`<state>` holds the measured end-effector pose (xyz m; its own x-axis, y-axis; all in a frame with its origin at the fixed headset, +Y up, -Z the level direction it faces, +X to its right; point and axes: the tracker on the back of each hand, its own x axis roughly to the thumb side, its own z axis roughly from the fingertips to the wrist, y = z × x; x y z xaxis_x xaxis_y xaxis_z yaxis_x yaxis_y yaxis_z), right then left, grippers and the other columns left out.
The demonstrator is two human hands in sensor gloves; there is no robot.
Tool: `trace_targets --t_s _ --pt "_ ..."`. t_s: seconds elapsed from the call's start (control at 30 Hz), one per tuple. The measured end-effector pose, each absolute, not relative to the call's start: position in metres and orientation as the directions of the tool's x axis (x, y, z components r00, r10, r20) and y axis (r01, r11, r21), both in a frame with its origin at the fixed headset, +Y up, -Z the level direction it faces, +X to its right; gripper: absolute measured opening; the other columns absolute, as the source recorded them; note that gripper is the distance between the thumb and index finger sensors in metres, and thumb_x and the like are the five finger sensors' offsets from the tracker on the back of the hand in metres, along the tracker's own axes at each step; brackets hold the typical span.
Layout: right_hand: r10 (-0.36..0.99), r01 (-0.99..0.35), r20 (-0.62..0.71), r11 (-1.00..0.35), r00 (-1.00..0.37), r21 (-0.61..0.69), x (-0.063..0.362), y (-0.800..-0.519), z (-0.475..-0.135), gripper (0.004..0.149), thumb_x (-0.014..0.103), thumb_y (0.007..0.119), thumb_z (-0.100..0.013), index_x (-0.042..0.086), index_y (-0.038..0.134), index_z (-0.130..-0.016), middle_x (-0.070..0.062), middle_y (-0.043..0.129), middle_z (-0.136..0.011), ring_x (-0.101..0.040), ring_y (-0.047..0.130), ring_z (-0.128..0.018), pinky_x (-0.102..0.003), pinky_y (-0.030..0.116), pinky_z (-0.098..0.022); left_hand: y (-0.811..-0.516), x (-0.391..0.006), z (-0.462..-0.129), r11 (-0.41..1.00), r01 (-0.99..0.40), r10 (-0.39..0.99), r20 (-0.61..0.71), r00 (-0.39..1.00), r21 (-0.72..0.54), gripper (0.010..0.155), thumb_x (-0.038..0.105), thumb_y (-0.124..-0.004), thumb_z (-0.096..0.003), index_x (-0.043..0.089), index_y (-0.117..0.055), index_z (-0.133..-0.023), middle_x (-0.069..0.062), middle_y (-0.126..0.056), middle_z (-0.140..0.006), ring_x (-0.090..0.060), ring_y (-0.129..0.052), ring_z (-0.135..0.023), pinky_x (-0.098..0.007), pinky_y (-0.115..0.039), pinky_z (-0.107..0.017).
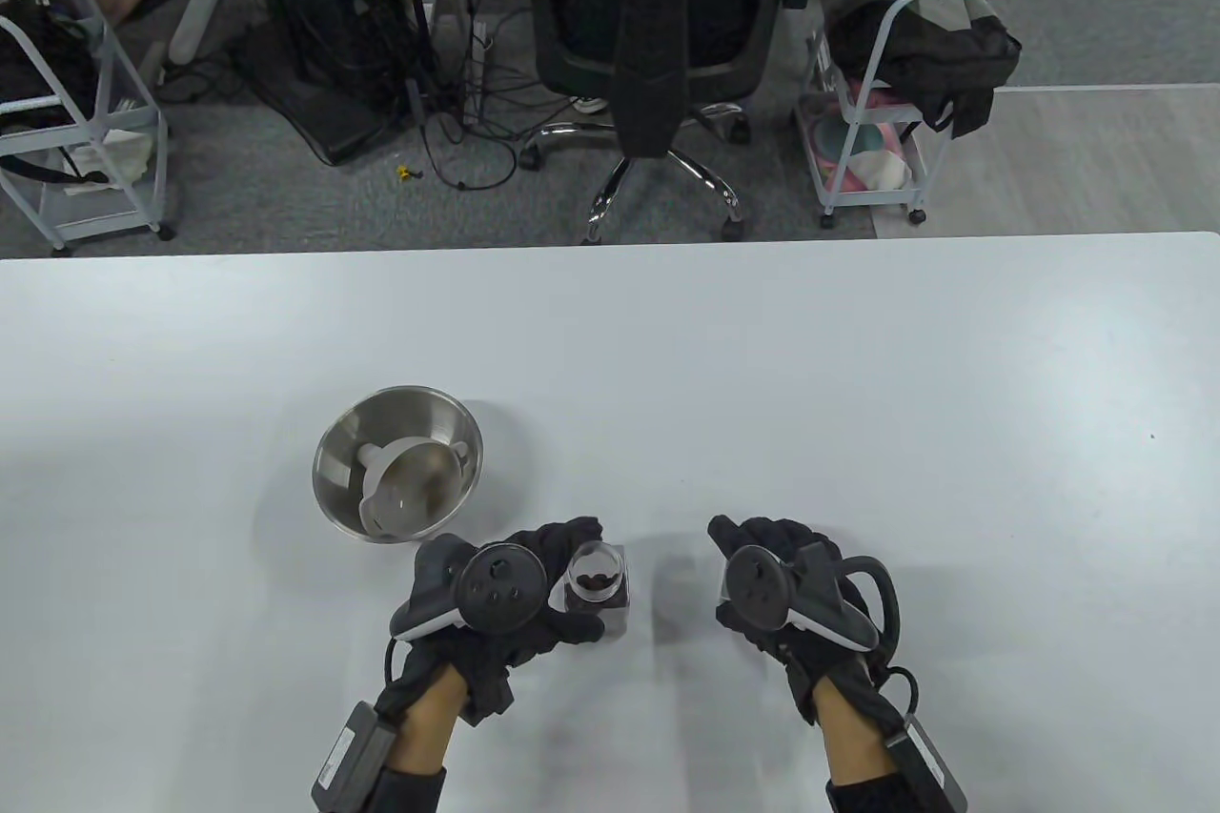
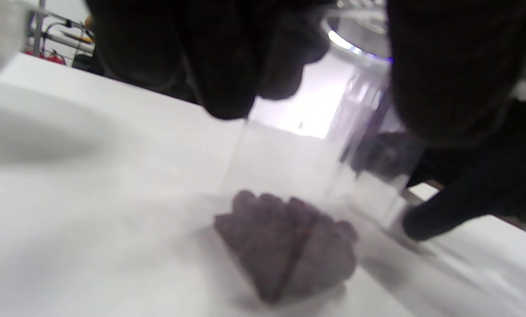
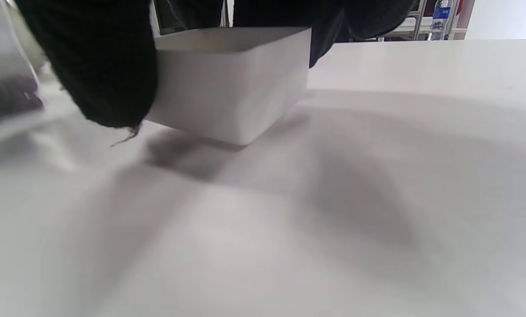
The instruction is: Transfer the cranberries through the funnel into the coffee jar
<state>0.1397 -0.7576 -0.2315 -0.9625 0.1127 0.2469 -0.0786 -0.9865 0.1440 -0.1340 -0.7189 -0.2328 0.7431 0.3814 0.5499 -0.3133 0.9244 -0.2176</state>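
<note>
A clear square coffee jar (image 1: 615, 608) stands open on the white table (image 1: 858, 375) with a small heap of dark cranberries (image 1: 593, 580) at its bottom. My left hand (image 1: 578, 577) grips the jar from the left. The left wrist view shows the cranberries (image 2: 285, 246) through the jar wall (image 2: 307, 149), with my fingers (image 2: 227, 66) above. My right hand (image 1: 720, 573) is just right of the jar. In the right wrist view a white square lid (image 3: 232, 83) rests on the table between my thumb (image 3: 104, 66) and my other fingers. A white funnel (image 1: 410, 479) lies in the steel bowl (image 1: 329, 460).
The steel bowl stands up and to the left of the jar. The jar's edge shows at the left of the right wrist view (image 3: 7, 101). Beyond the table's far edge are an office chair (image 1: 658, 41), carts and cables on the floor.
</note>
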Motion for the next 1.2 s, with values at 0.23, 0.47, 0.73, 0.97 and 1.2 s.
trace_targets --t_s 0.23,0.47,0.73,0.97,1.2 --pt "0.385 -0.403 0.34 -0.915 -0.858 0.018 0.137 -0.723 -0.215 0.071 0.061 0.083 -0.053 0.038 0.052 -0.112 -0.017 0.063 -0.114 -0.041 0.075 -0.096 -0.06 0.058 -0.073 -0.72 -0.134 -0.233 0.925 -0.306 0.381 0.543 0.749 -0.227 0.1 0.062 -0.095 -0.0328 0.01 -0.058 -0.11 -0.012 -0.078 -0.103 -0.034 -0.096 -0.084 -0.057 -0.079 -0.061" --pt "0.642 -0.766 0.487 -0.637 -0.592 -0.091 0.129 -0.699 -0.194 0.071 0.062 0.086 -0.049 0.034 0.059 -0.108 -0.016 0.071 -0.109 -0.035 0.091 -0.09 -0.053 0.074 -0.069 -0.72 -0.133 -0.233 0.927 -0.298 0.376 0.539 0.754 -0.23 0.1 0.062 -0.095 -0.0324 0.01 -0.059 -0.11 -0.012 -0.079 -0.102 -0.033 -0.096 -0.083 -0.057 -0.079 -0.061" --pt "0.729 -0.886 0.558 -0.463 -0.397 -0.025 0.101 -0.696 -0.194 0.092 0.054 0.097 -0.046 0.033 0.037 -0.112 -0.017 0.056 -0.112 -0.035 0.087 -0.1 -0.05 0.078 -0.071 -0.721 -0.132 -0.233 0.926 -0.301 0.378 0.54 0.752 -0.229 0.101 0.063 -0.095 -0.0321 0.01 -0.059 -0.11 -0.011 -0.079 -0.102 -0.033 -0.097 -0.082 -0.057 -0.079 -0.06" --pt "0.749 -0.888 0.547 -0.459 -0.375 0.019 0.092 -0.714 -0.203 0.089 0.051 0.097 -0.046 0.016 0.05 -0.113 -0.018 0.057 -0.113 -0.034 0.084 -0.104 -0.047 0.078 -0.072 -0.723 -0.13 -0.233 0.918 -0.312 0.396 0.546 0.738 -0.245 0.1 0.063 -0.095 -0.0317 0.011 -0.06 -0.11 -0.01 -0.08 -0.102 -0.033 -0.097 -0.082 -0.056 -0.079 -0.061" --pt "0.647 -0.784 0.565 -0.62 -0.513 -0.001 0.093 -0.72 -0.206 0.085 0.051 0.097 -0.045 0.02 0.055 -0.111 -0.012 0.066 -0.114 -0.034 0.084 -0.104 -0.054 0.073 -0.072 -0.727 -0.131 -0.234 0.899 -0.347 0.438 0.534 0.723 -0.268 0.1 0.065 -0.096 -0.0304 0.014 -0.061 -0.109 -0.008 -0.08 -0.101 -0.031 -0.098 -0.083 -0.056 -0.079 -0.061"
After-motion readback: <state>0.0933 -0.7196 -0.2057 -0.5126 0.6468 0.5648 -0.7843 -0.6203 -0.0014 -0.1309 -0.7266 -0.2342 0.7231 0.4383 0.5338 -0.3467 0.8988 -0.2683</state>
